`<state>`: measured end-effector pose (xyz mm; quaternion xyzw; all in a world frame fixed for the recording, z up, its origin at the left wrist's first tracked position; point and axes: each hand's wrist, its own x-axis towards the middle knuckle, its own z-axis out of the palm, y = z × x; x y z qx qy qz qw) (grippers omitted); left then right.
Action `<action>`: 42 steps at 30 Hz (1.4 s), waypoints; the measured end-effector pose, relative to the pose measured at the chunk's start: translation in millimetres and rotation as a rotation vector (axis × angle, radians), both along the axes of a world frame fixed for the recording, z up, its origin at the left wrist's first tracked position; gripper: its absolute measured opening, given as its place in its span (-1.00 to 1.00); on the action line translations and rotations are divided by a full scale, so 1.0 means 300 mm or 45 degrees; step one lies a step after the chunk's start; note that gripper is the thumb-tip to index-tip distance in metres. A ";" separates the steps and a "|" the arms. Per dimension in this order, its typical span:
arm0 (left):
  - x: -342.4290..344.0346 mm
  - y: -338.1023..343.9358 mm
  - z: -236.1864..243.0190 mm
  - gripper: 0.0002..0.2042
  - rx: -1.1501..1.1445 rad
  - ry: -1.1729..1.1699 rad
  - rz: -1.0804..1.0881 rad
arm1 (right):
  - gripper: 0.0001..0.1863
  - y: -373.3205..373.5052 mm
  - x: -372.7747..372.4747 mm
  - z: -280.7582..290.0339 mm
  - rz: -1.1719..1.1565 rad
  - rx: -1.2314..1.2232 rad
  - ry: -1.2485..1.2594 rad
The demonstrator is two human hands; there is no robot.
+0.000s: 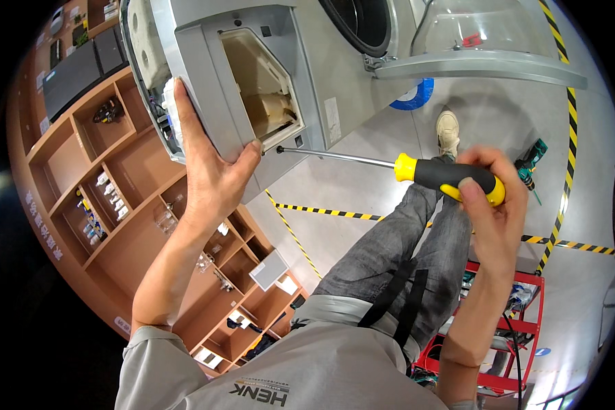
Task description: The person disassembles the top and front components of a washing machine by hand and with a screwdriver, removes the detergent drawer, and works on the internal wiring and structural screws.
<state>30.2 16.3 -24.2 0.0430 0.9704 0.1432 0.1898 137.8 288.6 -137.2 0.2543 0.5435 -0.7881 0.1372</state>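
Observation:
A silver front-loading washing machine [324,82] stands ahead of me, with a rectangular opening [266,96] in its front panel [208,82]. My left hand [212,167] grips the panel's lower corner, index finger stretched along its outer edge and thumb beside the opening. In my right hand [495,188] is a screwdriver [451,179] with a black and yellow handle, fingers wrapped round its end. Its long shaft reaches left, and its tip meets a dark screw or hole just below the opening, close to my left thumb. I cannot tell whether the tip is seated.
The round glass door [482,58] hangs open at upper right. A green cordless drill [530,164] lies on the floor, near black-and-yellow tape [570,137]. A red tool cart [533,321] stands at lower right. Brown shelving [133,171] with small parts fills the left.

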 end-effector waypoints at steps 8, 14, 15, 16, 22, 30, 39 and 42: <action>-0.004 0.003 0.001 0.02 -0.032 0.000 -0.010 | -0.73 0.034 -0.015 -0.013 -0.005 0.139 -0.062; -0.005 -0.003 -0.001 0.03 -0.090 0.020 -0.041 | -0.76 0.055 0.006 -0.023 0.105 0.143 -0.060; -0.008 -0.005 0.000 0.03 -0.103 0.026 -0.059 | -0.76 0.058 0.009 -0.022 0.113 0.136 -0.086; -0.008 -0.008 0.001 0.03 -0.118 0.034 -0.073 | -0.76 0.060 0.010 -0.023 0.124 0.128 -0.109; -0.010 0.012 0.000 0.03 0.059 -0.035 0.080 | -0.76 0.071 0.029 -0.028 0.138 0.146 -0.134; -0.020 -0.018 0.004 0.00 -0.087 0.122 -0.167 | -0.74 0.008 0.034 0.005 0.232 0.179 -0.069; 0.017 -0.070 -0.009 0.07 -0.169 0.189 -0.034 | -0.77 0.137 0.114 0.194 -0.103 0.108 -0.011; 0.018 -0.044 0.034 0.07 -0.220 0.137 0.036 | -0.65 0.214 0.146 0.314 -0.178 0.223 0.075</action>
